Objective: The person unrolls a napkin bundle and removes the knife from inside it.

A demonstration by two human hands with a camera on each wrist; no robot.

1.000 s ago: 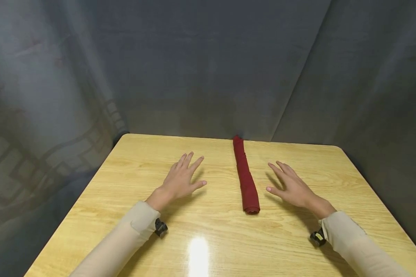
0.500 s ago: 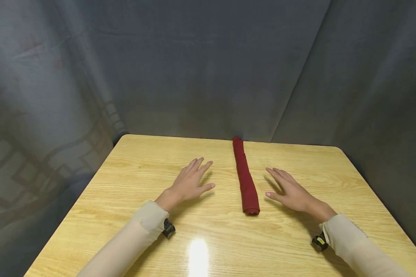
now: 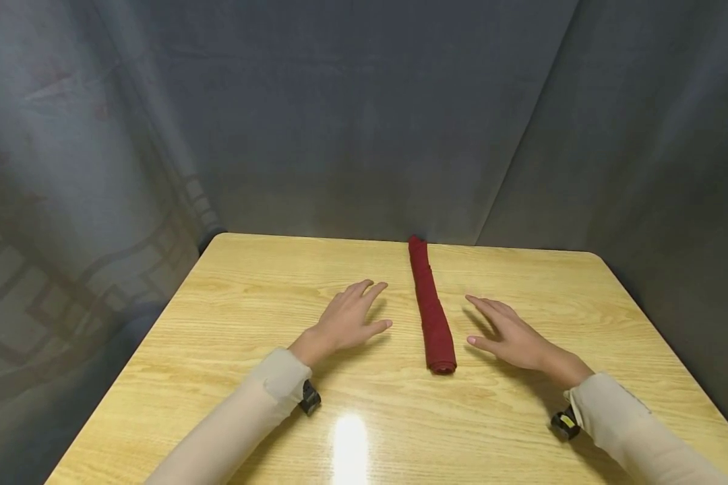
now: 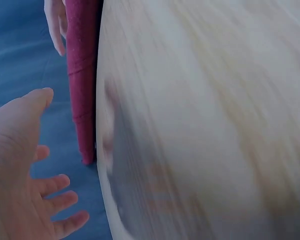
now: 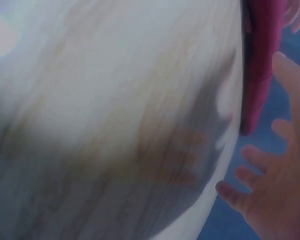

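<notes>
Wood table [image 3: 230, 350]; grey curtain [image 3: 352, 114] behind.

I wear long sleeves of a pale beige, smooth cloth on both arms; each sleeve ends in a plain cuff at the wrist, with soft folds along the forearm; my left hand [image 3: 347, 322] and my right hand [image 3: 512, 337] are bare, with no rings or gloves; under my left cuff sits a small black device [image 3: 309, 399]; under my right cuff sits another small black unit [image 3: 565, 424], this one bearing a yellow mark on its face.
</notes>
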